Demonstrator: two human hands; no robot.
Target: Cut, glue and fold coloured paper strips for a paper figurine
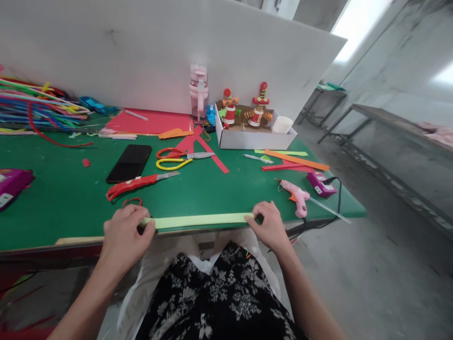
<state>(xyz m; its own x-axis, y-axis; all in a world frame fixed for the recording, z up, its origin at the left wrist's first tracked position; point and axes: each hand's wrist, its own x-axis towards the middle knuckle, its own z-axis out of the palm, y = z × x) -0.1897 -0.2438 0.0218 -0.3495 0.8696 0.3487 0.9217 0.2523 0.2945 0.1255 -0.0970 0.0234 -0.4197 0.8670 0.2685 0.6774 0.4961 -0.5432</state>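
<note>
A long light green paper strip lies stretched along the near edge of the green table. My left hand pinches its left end, fingers closed round it. My right hand pinches the right end the same way. Just beyond my left hand lie a small red ring and a red-handled cutter. A pink glue gun lies a little past my right hand.
Scissors with red and yellow handles and a black phone lie mid-table. Coloured pipe cleaners are piled at far left. A white box with craft figures, a pink bottle, red paper and paper strips stand further back.
</note>
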